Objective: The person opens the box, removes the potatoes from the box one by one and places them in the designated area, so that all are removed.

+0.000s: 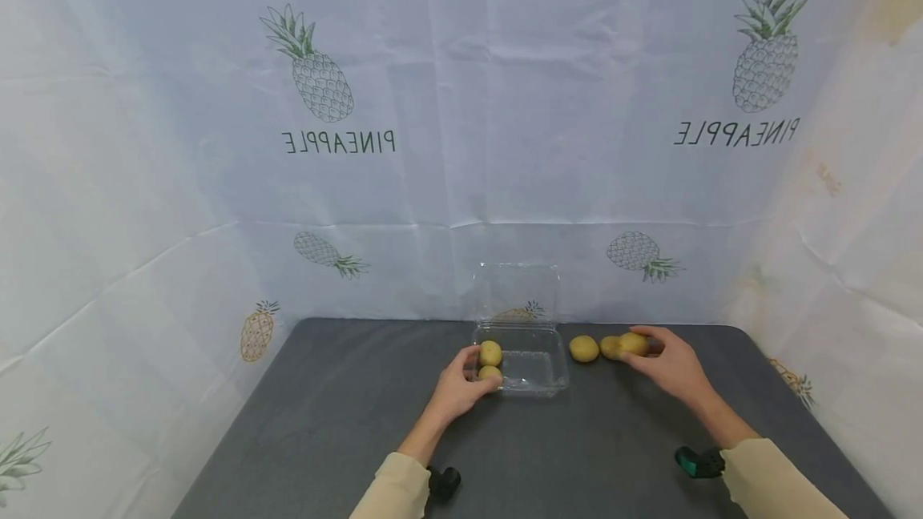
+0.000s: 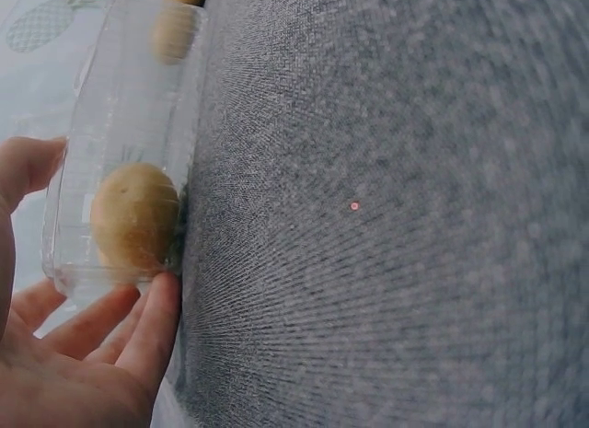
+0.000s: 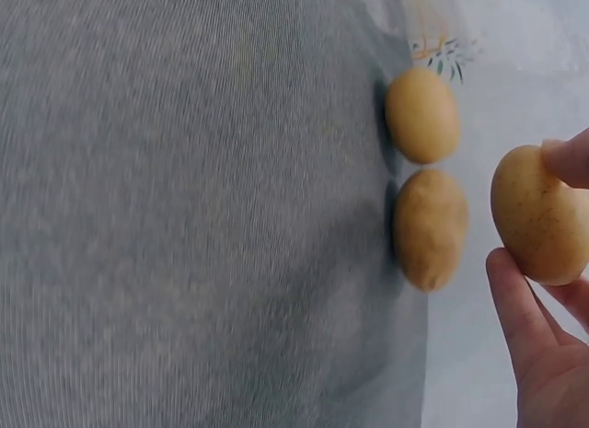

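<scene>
A clear plastic clamshell box point(image 1: 534, 381) stands on the dark table with its lid raised at the back. Two potatoes lie along its left side, a rear potato point(image 1: 490, 353) and a front potato point(image 1: 490, 374). My left hand point(image 1: 456, 389) grips the box's left end, its thumb and fingers on the plastic in the left wrist view. In the right wrist view my right hand point(image 3: 557, 364) pinches a potato point(image 3: 538, 216) between thumb and fingers, held up off the table. Beside it, two more potatoes, one nearer the box point(image 1: 584, 348) and one partly covered point(image 1: 609, 348), rest on the table.
The dark grey table point(image 1: 346, 415) ends at a white cloth backdrop point(image 1: 505, 102) printed with pineapples, which also hangs at both sides. Black wrist devices sit under both sleeves, such as the right device point(image 1: 699, 463).
</scene>
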`<control>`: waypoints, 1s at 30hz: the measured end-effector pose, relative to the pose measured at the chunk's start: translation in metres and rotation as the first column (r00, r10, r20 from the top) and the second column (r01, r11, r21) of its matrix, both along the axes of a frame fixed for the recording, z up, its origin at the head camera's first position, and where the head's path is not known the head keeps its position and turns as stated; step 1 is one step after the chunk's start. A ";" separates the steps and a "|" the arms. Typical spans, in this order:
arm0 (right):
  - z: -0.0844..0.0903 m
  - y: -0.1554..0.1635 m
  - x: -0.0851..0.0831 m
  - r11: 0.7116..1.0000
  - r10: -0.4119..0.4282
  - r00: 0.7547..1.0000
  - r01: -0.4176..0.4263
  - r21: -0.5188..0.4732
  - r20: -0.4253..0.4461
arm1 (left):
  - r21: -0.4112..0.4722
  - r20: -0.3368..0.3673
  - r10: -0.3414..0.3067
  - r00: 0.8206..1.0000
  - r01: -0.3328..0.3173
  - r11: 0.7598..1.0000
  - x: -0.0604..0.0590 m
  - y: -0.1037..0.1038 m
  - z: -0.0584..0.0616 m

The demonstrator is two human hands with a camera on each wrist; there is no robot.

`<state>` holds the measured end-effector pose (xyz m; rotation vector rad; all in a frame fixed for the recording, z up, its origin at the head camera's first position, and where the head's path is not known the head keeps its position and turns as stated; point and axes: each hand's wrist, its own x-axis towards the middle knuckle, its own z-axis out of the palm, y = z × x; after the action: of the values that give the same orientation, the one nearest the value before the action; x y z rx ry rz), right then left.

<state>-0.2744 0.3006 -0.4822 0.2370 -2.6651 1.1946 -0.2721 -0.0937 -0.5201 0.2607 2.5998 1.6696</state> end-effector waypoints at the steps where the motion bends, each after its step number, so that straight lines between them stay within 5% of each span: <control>1: 0.000 0.002 0.000 1.000 -0.003 1.000 0.003 0.001 0.002 | 0.000 0.001 0.001 1.000 -0.001 1.000 0.000 0.000 0.000; 30: -0.029 0.047 -0.018 0.991 -0.125 0.984 0.118 0.064 0.125 | -0.005 0.006 0.002 1.000 -0.002 1.000 0.000 0.000 0.000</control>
<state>-0.2922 0.3472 -0.5115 0.0056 -2.7803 1.1345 -0.2717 -0.0934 -0.5204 0.2520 2.6006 1.6616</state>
